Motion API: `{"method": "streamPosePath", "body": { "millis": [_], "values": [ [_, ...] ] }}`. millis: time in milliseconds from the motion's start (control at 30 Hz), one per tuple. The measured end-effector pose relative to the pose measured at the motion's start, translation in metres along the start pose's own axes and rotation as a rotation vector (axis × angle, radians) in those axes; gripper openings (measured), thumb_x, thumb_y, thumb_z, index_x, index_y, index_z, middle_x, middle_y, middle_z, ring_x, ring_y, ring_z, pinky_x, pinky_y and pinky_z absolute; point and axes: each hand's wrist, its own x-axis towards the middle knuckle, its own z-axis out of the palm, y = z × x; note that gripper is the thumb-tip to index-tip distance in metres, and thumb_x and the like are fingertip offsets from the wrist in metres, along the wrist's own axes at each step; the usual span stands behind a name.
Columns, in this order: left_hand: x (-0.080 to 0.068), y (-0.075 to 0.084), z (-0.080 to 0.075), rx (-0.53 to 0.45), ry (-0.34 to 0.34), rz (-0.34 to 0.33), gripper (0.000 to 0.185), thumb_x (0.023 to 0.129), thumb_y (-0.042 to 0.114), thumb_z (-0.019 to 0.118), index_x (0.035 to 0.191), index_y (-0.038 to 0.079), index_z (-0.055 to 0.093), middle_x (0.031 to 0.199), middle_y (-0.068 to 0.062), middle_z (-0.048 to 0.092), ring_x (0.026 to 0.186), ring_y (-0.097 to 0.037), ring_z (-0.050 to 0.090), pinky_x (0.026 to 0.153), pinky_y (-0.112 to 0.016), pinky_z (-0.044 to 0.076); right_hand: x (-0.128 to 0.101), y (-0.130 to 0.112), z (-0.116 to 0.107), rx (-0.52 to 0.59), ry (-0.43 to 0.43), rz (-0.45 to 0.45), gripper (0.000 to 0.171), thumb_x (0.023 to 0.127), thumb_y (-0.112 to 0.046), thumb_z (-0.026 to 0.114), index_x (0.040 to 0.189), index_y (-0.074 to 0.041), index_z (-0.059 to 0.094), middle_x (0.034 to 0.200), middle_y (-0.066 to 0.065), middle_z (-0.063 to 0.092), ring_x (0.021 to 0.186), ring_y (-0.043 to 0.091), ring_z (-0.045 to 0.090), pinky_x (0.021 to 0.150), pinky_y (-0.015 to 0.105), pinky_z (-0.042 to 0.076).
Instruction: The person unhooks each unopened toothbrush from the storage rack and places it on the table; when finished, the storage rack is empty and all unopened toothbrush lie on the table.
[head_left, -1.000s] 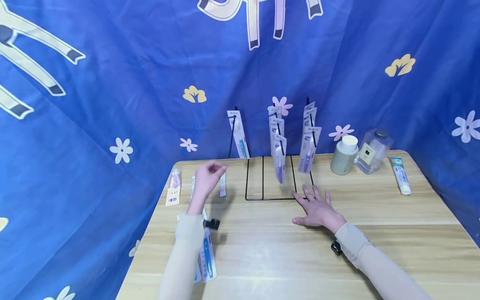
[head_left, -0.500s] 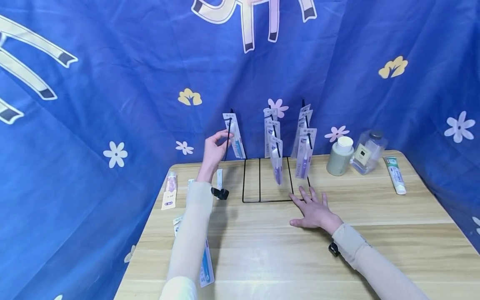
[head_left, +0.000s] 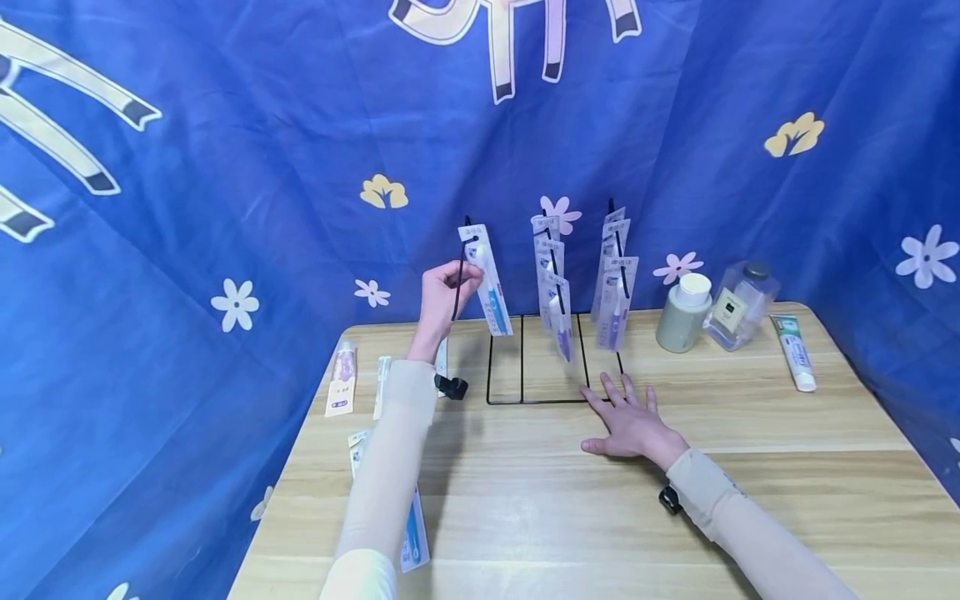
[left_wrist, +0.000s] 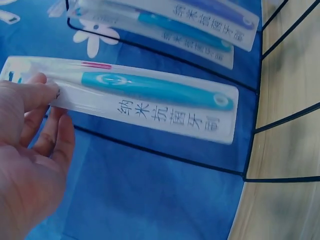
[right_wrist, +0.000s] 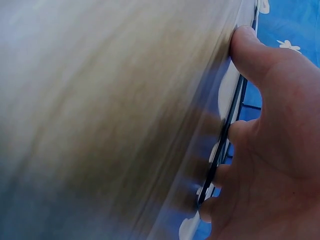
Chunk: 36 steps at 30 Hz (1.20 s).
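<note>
My left hand (head_left: 442,296) pinches the edge of a packaged toothbrush (head_left: 491,292) between thumb and fingers. The package has a clear front and a blue brush handle (left_wrist: 155,89), and its top end is at the left hook of a black wire rack (head_left: 540,402). Farther right on the rack hang several packaged toothbrushes (head_left: 615,304), some with purple handles. My right hand (head_left: 633,425) lies spread on the table, its fingertips at the rack's front base wire.
Packaged toothbrushes (head_left: 415,533) lie on the table (head_left: 540,500) at left, partly under my left arm. A toothpaste tube (head_left: 342,375) lies farther left. Back right stand a grey-green bottle (head_left: 681,321) and a clear bottle (head_left: 738,312), with another toothpaste tube (head_left: 793,350) beside them.
My left hand has risen from above the table to the hanging toothbrush package and taken hold of its edge. The package has shifted slightly right and down. My right hand has stayed put.
</note>
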Motion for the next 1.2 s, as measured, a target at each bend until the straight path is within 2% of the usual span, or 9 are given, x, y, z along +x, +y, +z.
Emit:
{"method": "streamPosePath", "body": {
  "millis": [133, 233, 300, 433, 533, 767, 933, 1067, 1200],
  "values": [
    [-0.006, 0.008, 0.004, 0.066, -0.096, 0.037, 0.008, 0.086, -0.002, 0.074, 0.093, -0.006, 0.076, 0.089, -0.011, 0.077, 0.077, -0.006, 0.067, 0.071, -0.017, 0.054, 0.001, 0.001, 0.000, -0.001, 0.000, 0.004, 0.099, 0.085, -0.069, 0.066, 0.163, -0.027, 0.023, 0.171, 0.020, 0.007, 0.154, 0.054, 0.001, 0.114, 0.082, -0.002],
    [-0.018, 0.011, 0.004, 0.124, -0.164, 0.041, 0.008, 0.087, 0.000, 0.075, 0.094, -0.003, 0.077, 0.096, -0.018, 0.077, 0.083, -0.010, 0.070, 0.075, -0.019, 0.056, 0.001, 0.001, -0.001, 0.002, -0.001, 0.002, 0.099, 0.085, -0.069, 0.066, 0.163, -0.027, 0.023, 0.171, 0.021, 0.006, 0.154, 0.054, 0.002, 0.113, 0.082, -0.002],
    [-0.028, 0.013, 0.002, 0.163, -0.201, 0.018, 0.010, 0.087, 0.003, 0.076, 0.096, 0.000, 0.078, 0.101, -0.018, 0.077, 0.088, -0.013, 0.072, 0.079, -0.021, 0.058, 0.001, 0.001, -0.002, 0.004, -0.001, -0.002, 0.099, 0.085, -0.068, 0.066, 0.163, -0.026, 0.023, 0.171, 0.021, 0.006, 0.154, 0.055, 0.002, 0.113, 0.082, -0.002],
    [-0.054, 0.013, -0.007, 0.230, -0.253, -0.067, 0.015, 0.086, 0.010, 0.079, 0.101, 0.007, 0.080, 0.106, -0.013, 0.077, 0.094, -0.018, 0.074, 0.083, -0.025, 0.060, 0.002, 0.001, -0.003, -0.008, 0.003, -0.002, 0.099, 0.086, -0.068, 0.066, 0.163, -0.026, 0.023, 0.171, 0.021, 0.006, 0.154, 0.054, 0.001, 0.113, 0.082, -0.002],
    [-0.077, 0.013, -0.017, 0.260, -0.269, -0.140, 0.016, 0.085, 0.008, 0.080, 0.101, 0.008, 0.079, 0.105, -0.012, 0.077, 0.090, -0.021, 0.073, 0.080, -0.028, 0.061, 0.002, 0.001, -0.003, -0.013, 0.003, -0.004, 0.099, 0.086, -0.068, 0.066, 0.163, -0.025, 0.023, 0.171, 0.021, 0.007, 0.154, 0.054, 0.001, 0.113, 0.082, -0.001],
    [-0.138, 0.007, -0.048, 0.420, -0.270, -0.316, 0.014, 0.083, -0.001, 0.077, 0.094, 0.007, 0.079, 0.098, -0.012, 0.078, 0.079, -0.015, 0.068, 0.068, -0.023, 0.057, 0.001, 0.000, 0.000, -0.002, -0.011, -0.003, 0.099, 0.086, -0.068, 0.066, 0.163, -0.025, 0.023, 0.171, 0.020, 0.007, 0.154, 0.054, 0.000, 0.113, 0.082, -0.002],
    [-0.178, 0.000, -0.069, 0.486, -0.253, -0.444, 0.014, 0.080, -0.006, 0.076, 0.087, 0.005, 0.078, 0.085, -0.010, 0.075, 0.070, -0.012, 0.062, 0.061, -0.020, 0.052, 0.002, 0.000, 0.000, 0.001, -0.008, -0.007, 0.098, 0.086, -0.068, 0.066, 0.163, -0.025, 0.023, 0.171, 0.020, 0.006, 0.154, 0.054, 0.001, 0.113, 0.082, -0.002],
    [-0.199, -0.004, -0.078, 0.556, -0.255, -0.542, 0.014, 0.080, -0.007, 0.075, 0.083, 0.007, 0.076, 0.078, -0.006, 0.071, 0.068, -0.013, 0.059, 0.060, -0.021, 0.049, 0.002, 0.001, 0.000, -0.001, -0.003, -0.005, 0.099, 0.085, -0.068, 0.066, 0.163, -0.025, 0.023, 0.171, 0.020, 0.006, 0.154, 0.054, 0.001, 0.113, 0.082, -0.002],
    [-0.213, -0.004, -0.083, 0.634, -0.264, -0.591, 0.015, 0.079, -0.007, 0.076, 0.079, 0.009, 0.074, 0.077, -0.003, 0.069, 0.069, -0.014, 0.059, 0.062, -0.023, 0.048, 0.002, 0.002, -0.001, -0.008, -0.002, -0.002, 0.099, 0.086, -0.069, 0.066, 0.163, -0.025, 0.022, 0.171, 0.020, 0.007, 0.154, 0.054, 0.001, 0.113, 0.082, -0.002]
  ]
}}
